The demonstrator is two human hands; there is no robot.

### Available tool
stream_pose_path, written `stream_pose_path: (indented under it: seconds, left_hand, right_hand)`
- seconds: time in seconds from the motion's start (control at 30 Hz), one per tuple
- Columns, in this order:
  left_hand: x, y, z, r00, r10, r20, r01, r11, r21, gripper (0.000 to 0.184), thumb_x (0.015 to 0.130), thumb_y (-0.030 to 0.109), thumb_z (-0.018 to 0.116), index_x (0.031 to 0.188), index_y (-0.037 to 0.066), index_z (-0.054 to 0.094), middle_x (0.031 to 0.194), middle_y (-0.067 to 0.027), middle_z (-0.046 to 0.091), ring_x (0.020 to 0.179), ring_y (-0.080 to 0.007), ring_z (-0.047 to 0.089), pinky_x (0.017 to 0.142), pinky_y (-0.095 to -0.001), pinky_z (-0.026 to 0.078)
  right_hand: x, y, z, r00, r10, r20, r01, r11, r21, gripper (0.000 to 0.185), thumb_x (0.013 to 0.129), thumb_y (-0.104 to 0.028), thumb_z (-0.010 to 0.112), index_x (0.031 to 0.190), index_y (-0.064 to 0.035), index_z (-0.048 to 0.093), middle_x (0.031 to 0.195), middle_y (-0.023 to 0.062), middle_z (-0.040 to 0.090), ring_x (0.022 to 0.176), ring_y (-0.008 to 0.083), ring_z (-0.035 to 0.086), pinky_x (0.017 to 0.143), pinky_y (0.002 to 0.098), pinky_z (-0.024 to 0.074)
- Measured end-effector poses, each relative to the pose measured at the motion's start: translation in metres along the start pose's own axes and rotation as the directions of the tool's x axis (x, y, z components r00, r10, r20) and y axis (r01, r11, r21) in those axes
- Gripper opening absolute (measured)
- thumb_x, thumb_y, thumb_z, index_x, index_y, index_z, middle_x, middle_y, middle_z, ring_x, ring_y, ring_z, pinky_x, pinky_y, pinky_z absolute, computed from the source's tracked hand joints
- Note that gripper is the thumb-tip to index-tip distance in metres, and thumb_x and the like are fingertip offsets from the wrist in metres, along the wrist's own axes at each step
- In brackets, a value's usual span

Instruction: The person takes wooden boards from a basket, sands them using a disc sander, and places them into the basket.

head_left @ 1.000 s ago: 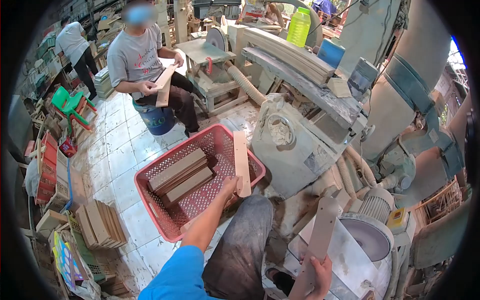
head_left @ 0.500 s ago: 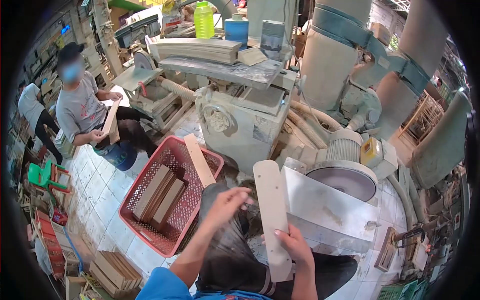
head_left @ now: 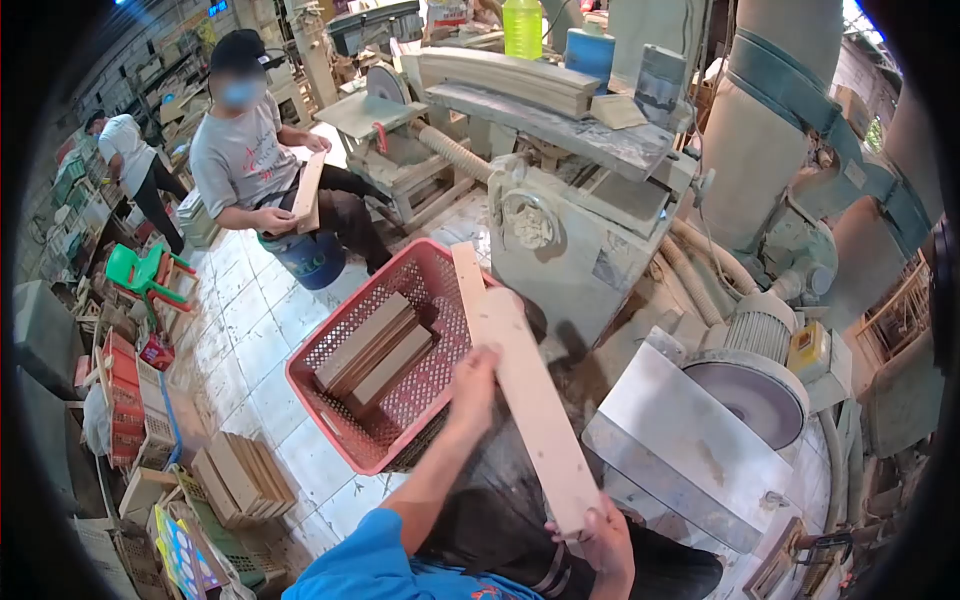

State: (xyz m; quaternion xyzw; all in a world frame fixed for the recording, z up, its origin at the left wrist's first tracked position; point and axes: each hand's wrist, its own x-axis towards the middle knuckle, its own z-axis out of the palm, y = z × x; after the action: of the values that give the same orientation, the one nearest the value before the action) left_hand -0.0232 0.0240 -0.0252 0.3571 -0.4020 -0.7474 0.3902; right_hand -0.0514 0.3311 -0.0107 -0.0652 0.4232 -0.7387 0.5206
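A long pale wooden board (head_left: pixel 535 400) with one rounded end and small holes lies slanted above my lap. My right hand (head_left: pixel 600 548) grips its lower end. Along the board's left edge, my left hand (head_left: pixel 474 385) has its fingers closed against the wood. Just beyond, a red perforated plastic crate (head_left: pixel 345 440) stands on the floor. Inside it are stacked wooden pieces (head_left: pixel 385 345). Another narrow board (head_left: pixel 467 285) leans over the crate's right side, its lower part hidden behind the board I hold.
To the right is a disc sander (head_left: pixel 750 398) with a metal table (head_left: pixel 690 430). A large dusty machine (head_left: pixel 560 240) stands ahead. A co-worker (head_left: pixel 245 160) sits on a blue bucket (head_left: pixel 305 262), holding a board. Wooden pieces (head_left: pixel 240 480) are stacked at lower left.
The board has tilted leftward, its rounded end now over the crate's right side. My left hand has come from apart onto its edge. My view has turned left.
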Motion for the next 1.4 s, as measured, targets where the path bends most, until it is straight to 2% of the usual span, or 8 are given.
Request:
stream_pose_path:
  seconds: [0.1,0.23,0.3,0.33,0.43,0.67,1.07,1.4]
  left_hand:
    - [0.016,0.031,-0.046,0.986,-0.088,-0.14,0.071,0.99,-0.118,0.017,0.096,0.018,0.058,0.099,0.003,0.065,0.089,-0.0054,0.071,0.07,-0.014,0.067,0.059,-0.0269,0.053]
    - [0.05,0.016,-0.126,0.978,-0.064,-0.199,0.02,0.977,-0.214,0.014,0.095,0.017,0.059,0.102,0.006,0.064,0.088,-0.0056,0.071,0.076,-0.0171,0.07,0.069,-0.0253,0.057]
    - [0.059,0.005,-0.149,0.948,-0.123,-0.293,-0.036,0.875,-0.483,0.011,0.091,0.011,0.063,0.1,0.004,0.065,0.091,-0.0073,0.072,0.087,-0.0249,0.071,0.071,-0.0274,0.059]
    - [0.075,-0.017,-0.174,0.949,-0.154,-0.274,-0.047,0.793,-0.608,0.011,0.087,0.005,0.066,0.097,0.005,0.063,0.095,-0.0053,0.068,0.093,-0.0295,0.069,0.08,-0.0353,0.06]
    - [0.109,-0.066,-0.193,0.946,-0.153,-0.286,-0.15,0.576,-0.804,0.017,0.087,-0.001,0.065,0.103,-0.001,0.062,0.107,-0.0117,0.069,0.113,-0.035,0.064,0.093,-0.0423,0.059]
    - [0.175,-0.142,-0.178,0.873,-0.283,-0.397,-0.346,0.213,-0.914,0.023,0.096,0.009,0.063,0.116,-0.001,0.06,0.123,-0.0123,0.064,0.127,-0.0295,0.056,0.103,-0.0416,0.053]
    - [0.206,-0.171,-0.138,0.898,-0.25,-0.363,-0.355,0.077,-0.932,0.042,0.095,0.01,0.065,0.132,-0.002,0.05,0.145,-0.0182,0.049,0.138,-0.0295,0.044,0.111,-0.0431,0.046]
    - [0.214,-0.188,-0.132,0.907,-0.243,-0.343,-0.342,0.047,-0.938,0.046,0.095,0.011,0.064,0.136,0.001,0.046,0.148,-0.0206,0.045,0.139,-0.0295,0.044,0.111,-0.0422,0.046]
  right_hand:
    - [0.022,-0.006,0.001,0.984,-0.177,0.014,0.171,0.969,0.18,0.046,0.098,-0.012,0.049,0.14,0.0078,0.041,0.128,0.0307,0.058,0.105,0.0441,0.067,0.082,0.048,0.0605]
    - [0.058,-0.017,0.028,0.976,-0.186,-0.112,0.19,0.981,0.034,0.04,0.099,-0.012,0.049,0.136,0.0041,0.048,0.125,0.028,0.061,0.104,0.0392,0.068,0.086,0.0427,0.0578]
    - [0.067,-0.012,0.036,0.978,-0.169,-0.12,0.159,0.983,-0.086,0.038,0.1,-0.012,0.05,0.134,0.003,0.05,0.124,0.0268,0.063,0.104,0.0371,0.068,0.087,0.0407,0.0565]
    - [0.07,-0.008,0.039,0.983,-0.135,-0.121,0.119,0.985,-0.127,0.036,0.1,-0.012,0.05,0.133,0.0031,0.051,0.122,0.0261,0.064,0.103,0.0356,0.069,0.087,0.0391,0.0559]
    - [0.075,0.011,0.038,0.993,-0.059,-0.098,0.041,0.984,-0.173,0.033,0.1,-0.012,0.051,0.129,0.0037,0.053,0.117,0.0249,0.066,0.102,0.0332,0.069,0.088,0.0377,0.0553]
    - [0.058,0.052,0.034,0.995,-0.017,-0.096,-0.007,0.972,-0.234,0.033,0.099,-0.012,0.052,0.127,0.0056,0.054,0.114,0.0246,0.068,0.103,0.0318,0.068,0.097,0.0412,0.0504]
    - [0.06,0.052,0.031,0.977,-0.021,-0.211,-0.038,0.961,-0.272,0.032,0.099,-0.011,0.052,0.125,0.0069,0.055,0.111,0.0245,0.068,0.098,0.0301,0.069,0.092,0.0401,0.0531]
    - [0.061,0.053,0.029,0.978,-0.027,-0.206,-0.028,0.965,-0.262,0.032,0.1,-0.011,0.052,0.126,0.0069,0.054,0.11,0.0244,0.069,0.095,0.0299,0.07,0.09,0.0399,0.0543]
